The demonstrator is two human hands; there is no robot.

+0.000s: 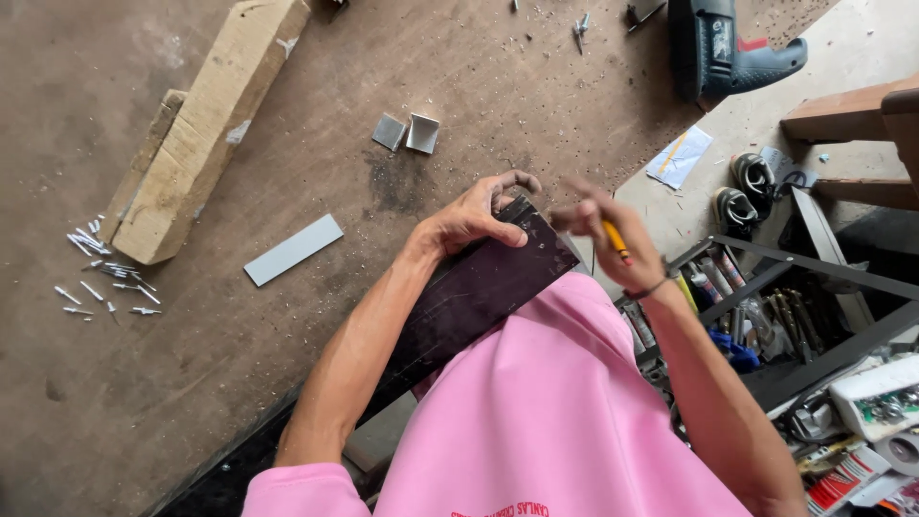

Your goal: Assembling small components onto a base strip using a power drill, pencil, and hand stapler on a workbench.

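My left hand grips the far end of a long dark flat bar that runs diagonally from the table edge down toward my pink shirt. My right hand, a little blurred, holds a yellow pencil just to the right of the bar's end, with a band on the wrist. The bar's lower part is hidden behind my left arm and shirt.
On the brown worktable lie wooden blocks, several rivets, a grey flat strip, two small grey metal pieces and a power drill. To the right, below the table, stand shoes and a cluttered metal shelf.
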